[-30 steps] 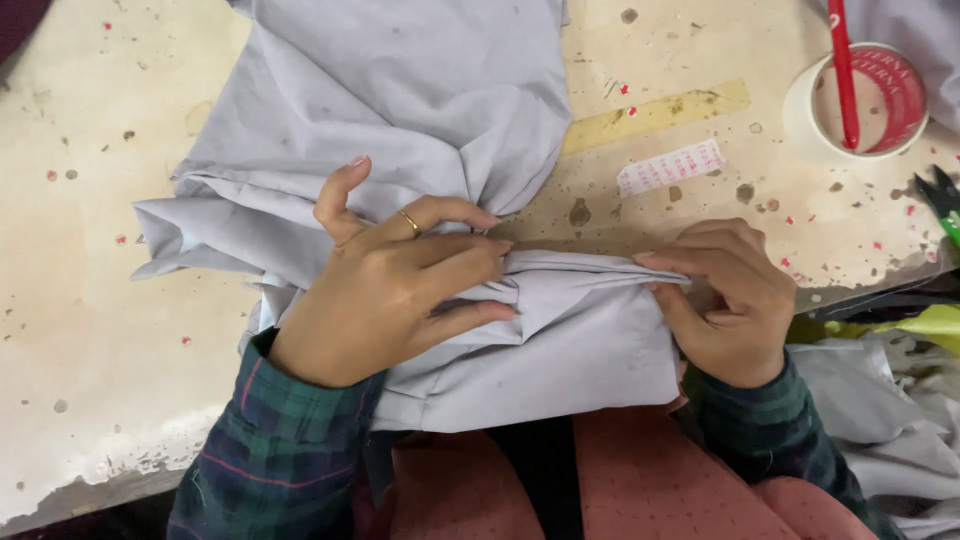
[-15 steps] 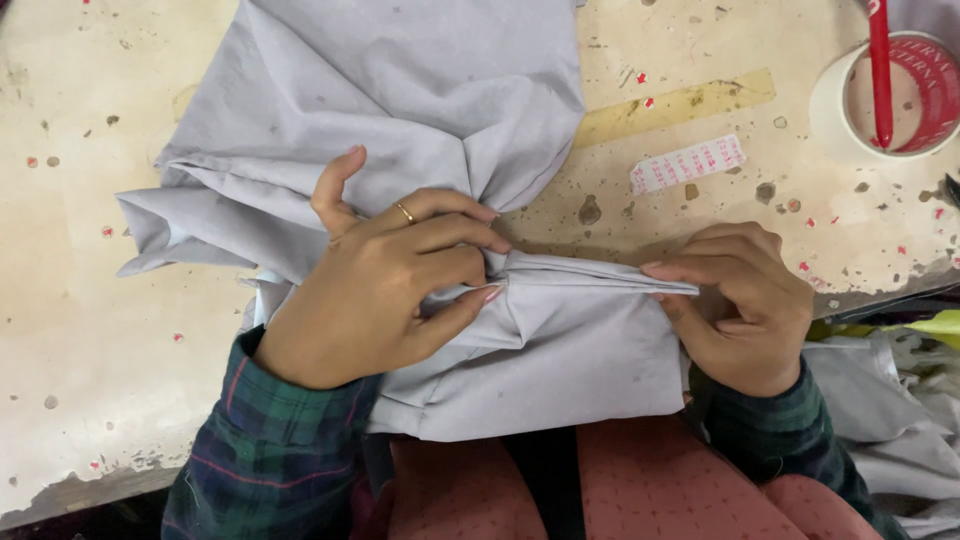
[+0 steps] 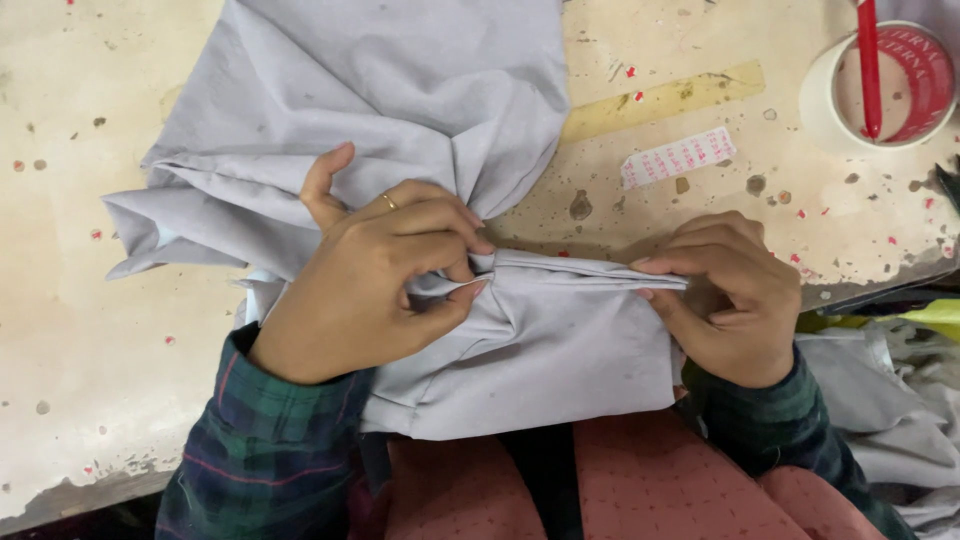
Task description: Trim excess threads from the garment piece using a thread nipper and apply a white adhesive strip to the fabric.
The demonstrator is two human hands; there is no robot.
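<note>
A pale grey garment (image 3: 400,90) lies bunched on a worn, speckled table (image 3: 90,330), with its near part hanging over the edge onto my lap. My left hand (image 3: 370,270), a ring on one finger, pinches a fold of the cloth between thumb and fingers. My right hand (image 3: 725,295) grips the other end of the same narrow fold, which is stretched between both hands along the table's edge. Both sleeves are dark plaid.
A roll of tape (image 3: 885,85) with a red pen (image 3: 868,65) standing in it sits at the far right. A yellow ruler (image 3: 665,98) and a small white printed label (image 3: 678,157) lie beyond my right hand. More grey cloth (image 3: 890,420) is heaped at the lower right.
The view has shifted slightly. My left fingers have curled tighter onto the fold, pinching it closer to the thumb. The right hand keeps its grip.
</note>
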